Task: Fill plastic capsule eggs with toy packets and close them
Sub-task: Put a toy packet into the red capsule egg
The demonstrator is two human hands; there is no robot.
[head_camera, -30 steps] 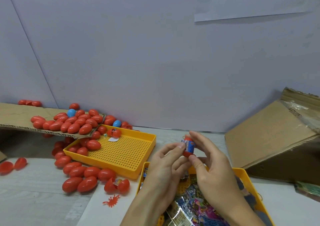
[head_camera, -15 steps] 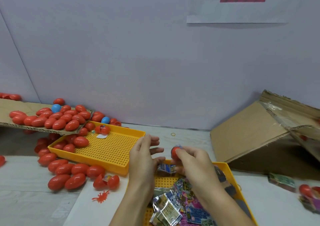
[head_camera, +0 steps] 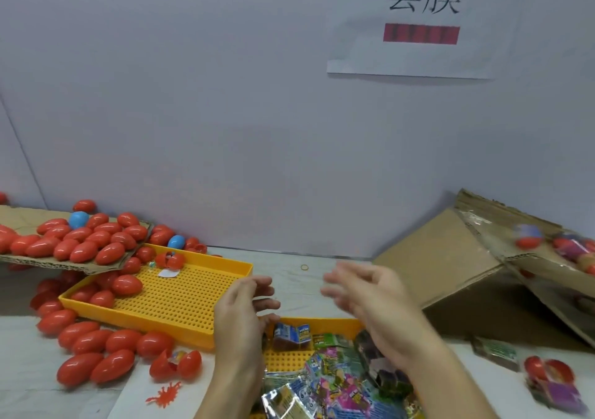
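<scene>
My left hand (head_camera: 244, 309) and my right hand (head_camera: 363, 293) hover side by side above the near yellow tray (head_camera: 322, 322), both with relaxed fingers and holding nothing; the right one is motion-blurred. That tray holds several colourful toy packets (head_camera: 335, 386). A blurred red egg with a packet (head_camera: 528, 238) shows in the mouth of the tilted cardboard box (head_camera: 450, 257) at right. Several closed red eggs (head_camera: 96, 348) lie on the table at left, and an open red egg (head_camera: 175, 365) lies near them.
A second yellow perforated tray (head_camera: 180, 293) sits left of centre with a few eggs. Behind it a cardboard sheet (head_camera: 19, 219) carries several red eggs and a blue egg (head_camera: 78, 219). A red toy bug (head_camera: 164, 394) lies near me. More eggs and packets (head_camera: 550, 376) lie at far right.
A second ago both hands gripped a red egg with a packet in it. Half a second ago only the right hand held it. Now both hands are empty and the right has swung rightward.
</scene>
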